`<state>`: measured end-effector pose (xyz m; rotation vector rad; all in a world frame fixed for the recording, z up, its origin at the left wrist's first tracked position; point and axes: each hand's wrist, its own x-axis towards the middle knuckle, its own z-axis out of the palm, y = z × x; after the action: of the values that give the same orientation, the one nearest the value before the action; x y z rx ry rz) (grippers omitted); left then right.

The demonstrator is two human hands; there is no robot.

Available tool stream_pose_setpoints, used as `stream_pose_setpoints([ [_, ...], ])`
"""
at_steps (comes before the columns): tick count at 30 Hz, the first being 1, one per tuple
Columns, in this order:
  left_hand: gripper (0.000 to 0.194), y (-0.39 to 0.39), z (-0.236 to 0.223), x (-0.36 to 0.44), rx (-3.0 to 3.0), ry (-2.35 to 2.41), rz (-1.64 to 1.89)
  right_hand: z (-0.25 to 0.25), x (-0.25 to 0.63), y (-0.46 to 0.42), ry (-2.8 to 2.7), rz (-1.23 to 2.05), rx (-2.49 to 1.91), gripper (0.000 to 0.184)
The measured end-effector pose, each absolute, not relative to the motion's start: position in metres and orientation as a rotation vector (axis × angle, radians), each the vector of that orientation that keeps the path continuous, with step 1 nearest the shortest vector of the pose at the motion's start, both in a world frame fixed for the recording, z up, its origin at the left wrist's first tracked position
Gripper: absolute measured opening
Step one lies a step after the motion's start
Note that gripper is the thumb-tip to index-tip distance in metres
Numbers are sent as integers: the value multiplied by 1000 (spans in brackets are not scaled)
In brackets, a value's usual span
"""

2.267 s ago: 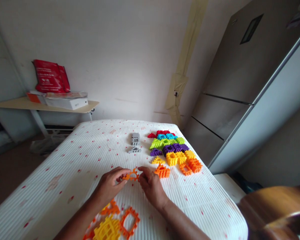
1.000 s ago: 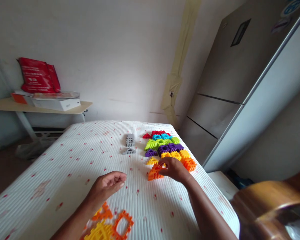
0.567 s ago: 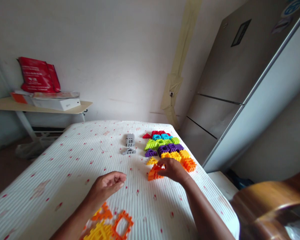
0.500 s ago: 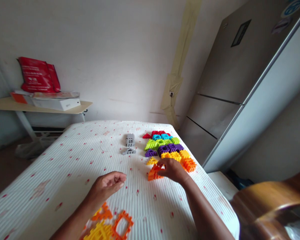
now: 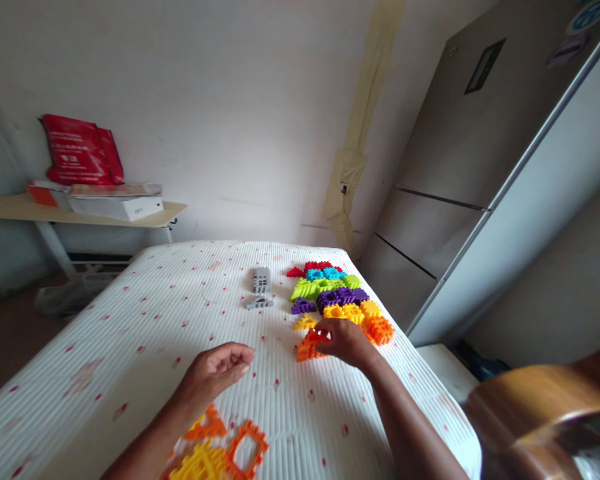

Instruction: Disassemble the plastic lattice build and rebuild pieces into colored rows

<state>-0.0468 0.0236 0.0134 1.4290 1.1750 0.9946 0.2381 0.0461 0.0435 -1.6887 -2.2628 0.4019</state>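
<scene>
My right hand (image 5: 349,341) reaches forward with its fingertips closed on an orange toothed building piece (image 5: 307,348) that rests on the white dotted tablecloth (image 5: 130,333). Just beyond it lie rows of like pieces sorted by colour: orange (image 5: 380,329), yellow (image 5: 350,311), purple (image 5: 337,297), green (image 5: 320,287), blue (image 5: 325,274) and red (image 5: 320,268). My left hand (image 5: 215,373) rests on the cloth, loosely curled, holding nothing. Below it lie an orange square frame (image 5: 245,447), another orange piece (image 5: 207,425) and a yellow piece (image 5: 200,463).
Two grey pieces (image 5: 261,280) lie left of the coloured rows. A tall fridge (image 5: 480,167) stands close to the table's right side. A wooden chair back (image 5: 540,407) is at the lower right. A side table (image 5: 80,213) with a red bag (image 5: 80,150) stands by the wall.
Both hands held a small orange piece together; then my right hand carried it to the orange pieces by the rows and has stayed there. My left hand stayed back, empty.
</scene>
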Motion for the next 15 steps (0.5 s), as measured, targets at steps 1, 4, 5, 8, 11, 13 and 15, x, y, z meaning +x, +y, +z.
stream_pose_setpoints([
  [1, 22, 23, 13, -46, 1426, 1174, 1005, 44, 238, 46, -2265, 402, -1697, 24],
  [4, 22, 22, 12, -43, 1415, 1177, 1068, 46, 238, 44, -2266, 389, -1725, 29],
  [5, 21, 21, 13, -43, 1410, 1179, 1091, 47, 237, 42, -2264, 361, -1726, 33],
  [8, 21, 22, 15, -46, 1378, 1195, 1137, 56, 232, 30, -2209, 178, -1684, 43],
  [11, 23, 26, 19, -55, 1298, 1230, 1211, 63, 215, 9, -2189, 176, -1518, 30],
  [13, 25, 29, 20, -63, 1251, 1254, 1273, 61, 196, -8, -2283, 317, -1371, 24],
  [15, 26, 32, 19, -69, 1224, 1275, 1328, 52, 172, -24, -2437, 406, -1274, 28],
])
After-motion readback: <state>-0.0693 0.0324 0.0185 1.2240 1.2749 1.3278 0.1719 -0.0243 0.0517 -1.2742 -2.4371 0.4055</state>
